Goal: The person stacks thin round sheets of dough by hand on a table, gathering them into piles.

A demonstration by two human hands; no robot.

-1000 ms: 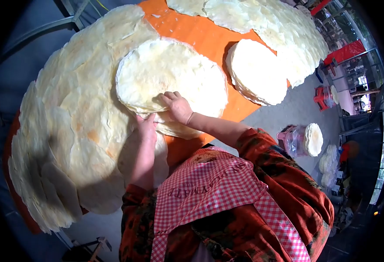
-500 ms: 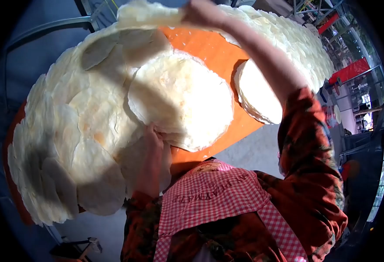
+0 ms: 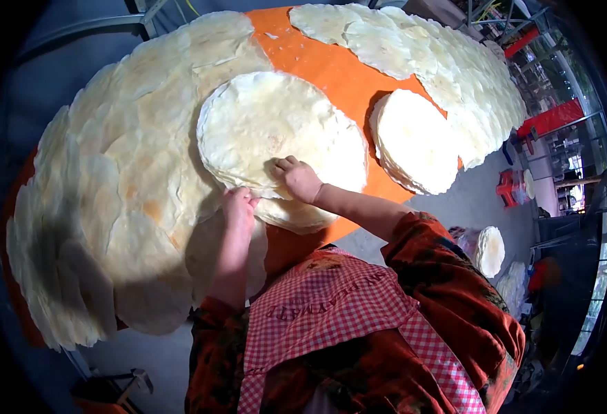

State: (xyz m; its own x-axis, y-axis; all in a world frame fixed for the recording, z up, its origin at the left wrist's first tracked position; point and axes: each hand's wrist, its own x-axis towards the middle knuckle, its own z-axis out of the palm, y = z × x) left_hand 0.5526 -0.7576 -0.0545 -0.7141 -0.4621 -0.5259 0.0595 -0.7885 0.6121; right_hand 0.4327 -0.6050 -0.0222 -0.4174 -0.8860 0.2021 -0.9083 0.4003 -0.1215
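Note:
A stack of large, thin, pale flatbreads lies in front of me on an orange cover. My left hand is closed, pinching the near-left edge of the top flatbread. Curled over the near side of that same flatbread is my right hand; its fingers are bent onto the surface and the thumb is hidden. Below the top sheet, the lower layers of the stack stick out toward me.
Overlapping flatbreads spread across the left, and more cover the far right. A smaller round stack sits right of mine on the orange cover. Beyond the table edge are another round stack and a red stool.
My right hand has come down from the far side, where it held a flatbread, to the near part of the stack. My left hand stays at the stack's near-left edge.

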